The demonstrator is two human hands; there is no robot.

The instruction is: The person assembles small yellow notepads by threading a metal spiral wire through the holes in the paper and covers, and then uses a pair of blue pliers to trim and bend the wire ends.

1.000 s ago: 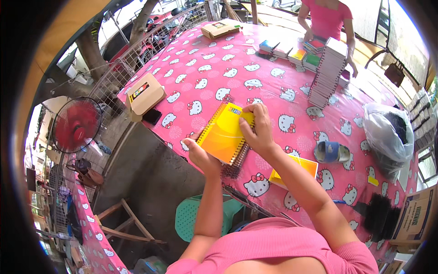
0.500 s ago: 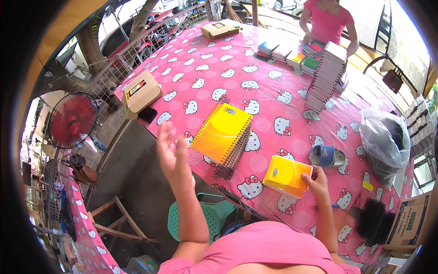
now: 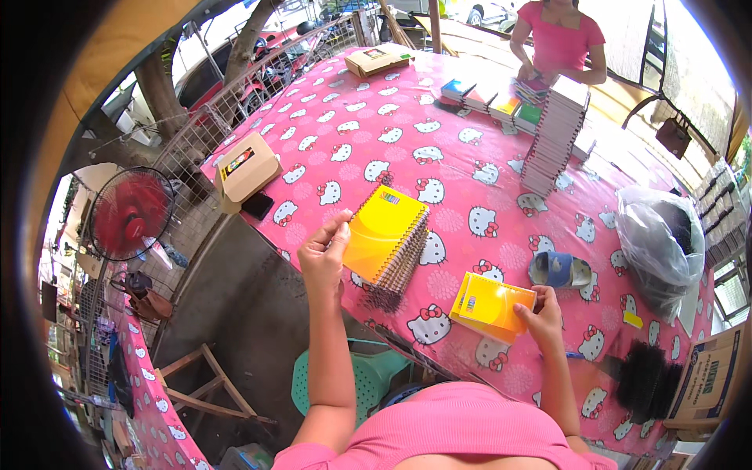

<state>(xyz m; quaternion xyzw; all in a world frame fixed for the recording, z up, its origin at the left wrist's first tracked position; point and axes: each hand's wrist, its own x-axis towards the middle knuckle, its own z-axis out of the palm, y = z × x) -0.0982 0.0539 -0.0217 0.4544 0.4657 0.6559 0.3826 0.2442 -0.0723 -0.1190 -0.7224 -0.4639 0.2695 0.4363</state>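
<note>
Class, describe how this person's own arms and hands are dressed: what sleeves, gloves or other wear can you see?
Short pink sleeves match the ribbed pink top; the forearms are uncovered. The left hand and right hand wear no gloves, and no watch shows on either wrist.

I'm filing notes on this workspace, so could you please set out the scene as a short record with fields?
Left hand: the left hand, fingers at the left edge of the spiral notebook stack
Right hand: the right hand, holding the right edge of the yellow covers
Surface: pink tablecloth
Table's right side: plastic bag, black coils
Far side: person in pink, beyond a tall notebook pile
Floor: green stool
</note>
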